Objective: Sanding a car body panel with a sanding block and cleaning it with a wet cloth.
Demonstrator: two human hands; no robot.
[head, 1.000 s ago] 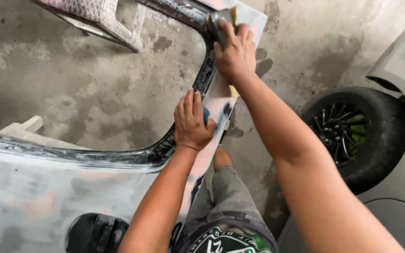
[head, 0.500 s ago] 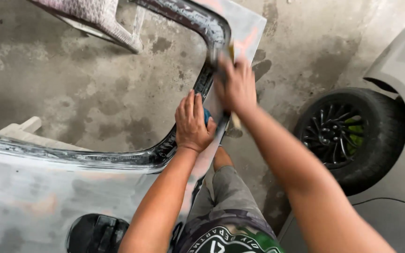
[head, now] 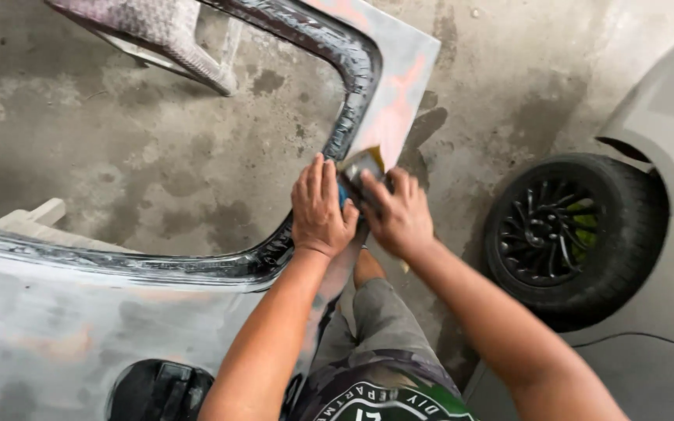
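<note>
Pressing flat with the left hand [head: 320,209] on the grey car panel [head: 56,327], fingers spread narrowly and lying open against the metal, right where the dark window-frame edge [head: 352,86] is curving down. Gripping a folded sheet of sandpaper [head: 360,165] with the right hand [head: 399,214], fingers curled around it, holding it against the narrow pillar of the panel just beside the left hand; hands almost touching. Peeking out between the two hands: something small and blue [head: 342,195], too hidden to tell what. Showing pinkish patches of primer [head: 388,117] on the pillar above the sandpaper. Resting beyond the panel, at the top left, a woven plastic chair [head: 157,31] on the stained concrete floor [head: 118,156]. Standing to the right, well apart from the hands, a black car wheel [head: 563,234] under a grey fender [head: 665,117]. Kneeling below, grey trousers [head: 384,327] near the panel's lower edge.
</note>
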